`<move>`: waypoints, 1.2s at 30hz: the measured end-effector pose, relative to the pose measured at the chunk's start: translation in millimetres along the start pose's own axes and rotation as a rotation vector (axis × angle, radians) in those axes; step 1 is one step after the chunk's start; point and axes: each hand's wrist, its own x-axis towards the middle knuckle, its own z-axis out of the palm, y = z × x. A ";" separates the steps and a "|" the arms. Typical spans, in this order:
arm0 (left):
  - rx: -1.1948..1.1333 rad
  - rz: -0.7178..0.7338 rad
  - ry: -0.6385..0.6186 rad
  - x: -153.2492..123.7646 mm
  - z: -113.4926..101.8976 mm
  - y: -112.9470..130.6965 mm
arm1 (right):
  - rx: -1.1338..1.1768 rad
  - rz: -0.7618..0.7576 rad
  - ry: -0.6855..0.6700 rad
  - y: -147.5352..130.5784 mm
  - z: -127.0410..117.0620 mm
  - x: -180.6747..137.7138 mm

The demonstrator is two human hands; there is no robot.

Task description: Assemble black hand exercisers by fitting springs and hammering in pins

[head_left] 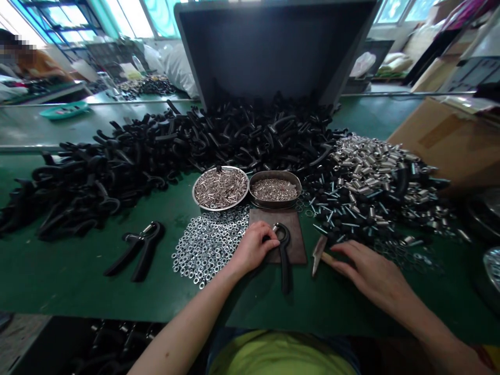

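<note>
My left hand [254, 247] is closed around the top of a black hand-grip exerciser [284, 255] that lies on a small brown pad [295, 234]. My right hand [371, 273] lies over the wooden handle of a small hammer [318, 253], fingers loosely curled on it, its metal head resting on the green table. A heap of silver washers [207, 242] is spread just left of my left hand. Two metal dishes stand behind the pad: one with thin metal pins [221, 187], one with small nuts [275, 189].
A finished black hand grip [136, 251] lies at left. A big pile of black handles [164, 146] spills from a dark bin [273, 47]. Springs and bolts [375, 182] heap at right beside a cardboard box [453, 140]. Another person [27, 60] sits far left.
</note>
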 end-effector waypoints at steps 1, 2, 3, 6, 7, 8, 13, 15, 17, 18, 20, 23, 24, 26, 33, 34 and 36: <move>-0.015 -0.001 0.004 0.6 -0.1 -0.1 | -0.046 0.052 0.026 10.6 5.0 -15.4; -0.026 -0.003 0.008 1.3 -0.3 -0.3 | -0.073 0.089 0.040 19.2 11.2 -28.1; -0.034 -0.008 0.009 2.0 -0.4 -0.4 | -0.088 0.124 0.059 25.4 17.8 -37.7; -0.044 -0.055 -0.016 3.9 -0.9 -0.3 | -0.023 0.231 0.083 29.3 30.0 -46.8; -0.046 -0.075 -0.024 4.4 -1.0 -0.2 | 0.029 0.264 0.082 25.9 28.8 -44.3; -0.047 -0.092 -0.030 4.8 -0.9 -0.3 | 0.095 0.278 0.076 20.4 24.2 -39.9; -0.034 -0.088 -0.025 5.0 1.4 -2.4 | 0.506 0.110 0.127 -26.7 -25.9 -11.5; -0.028 -0.073 -0.018 4.6 2.2 -2.6 | 0.600 0.057 0.236 -43.9 -37.6 -1.8; -0.023 -0.064 -0.017 4.2 2.2 -1.7 | 0.592 0.008 0.318 -53.8 -35.6 8.8; -0.019 -0.059 -0.021 4.1 1.8 -0.9 | 0.548 -0.017 0.311 -55.9 -30.8 14.7; -0.013 -0.052 -0.026 4.1 0.8 0.8 | 0.443 -0.049 0.200 -56.0 -20.0 26.2; -0.013 -0.067 -0.029 5.3 -1.0 2.2 | 0.335 -0.042 0.032 -54.6 -18.0 34.8; -0.013 -0.076 -0.036 5.9 -1.5 2.3 | 0.328 -0.039 0.053 -55.3 -21.9 34.1; -0.006 -0.097 -0.053 7.4 -2.6 2.4 | 0.332 -0.045 0.207 -58.2 -30.6 29.2; -0.001 -0.161 -0.054 10.8 -1.2 0.9 | 0.158 -0.037 -0.007 -53.7 -1.5 32.4; 0.012 -0.144 -0.040 10.3 0.0 0.5 | 0.181 -0.029 -0.036 -51.2 2.9 35.2; 0.056 -0.085 0.003 7.2 2.8 -0.1 | 0.260 -0.009 -0.010 -48.4 2.9 36.7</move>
